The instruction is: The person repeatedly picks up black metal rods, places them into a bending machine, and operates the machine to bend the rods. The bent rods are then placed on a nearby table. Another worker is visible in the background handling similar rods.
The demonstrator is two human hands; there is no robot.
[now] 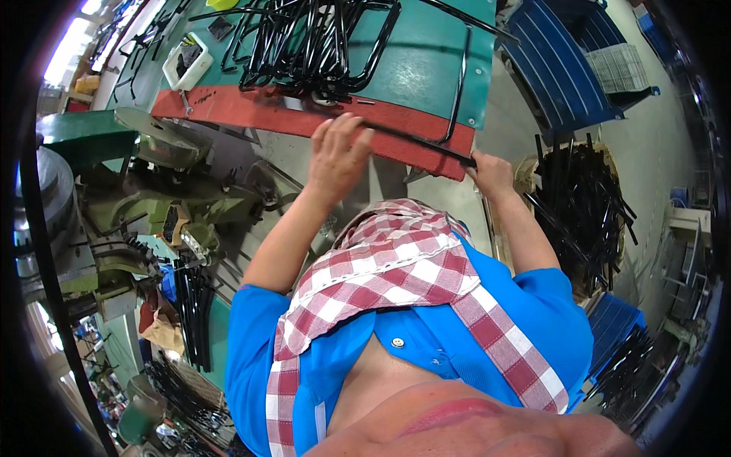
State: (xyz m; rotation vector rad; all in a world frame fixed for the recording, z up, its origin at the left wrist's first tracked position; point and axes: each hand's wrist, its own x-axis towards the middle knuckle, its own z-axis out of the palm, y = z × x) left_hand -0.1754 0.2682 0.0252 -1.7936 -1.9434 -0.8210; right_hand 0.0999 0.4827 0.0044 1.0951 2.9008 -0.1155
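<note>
A black bent metal tube (415, 139) lies slanting over the red front strip of the workbench. One leg of it runs back across the green top. My right hand (491, 174) is closed around its near right end, at the bench corner. My left hand (339, 156) is at the tube's other end, with its fingers curled over it and the thumb alongside; the fingertips are partly hidden. Just beyond my left hand, a pile of black bent tube frames (320, 46) lies on the green bench top (426, 68).
A white tray (187, 62) of small dark parts stands at the bench's left. Green machinery (160, 206) is close on my left. To the right are a blue metal crate (556, 61) and a bin full of black tubes (582, 213). More black tubes (194, 312) stand at lower left.
</note>
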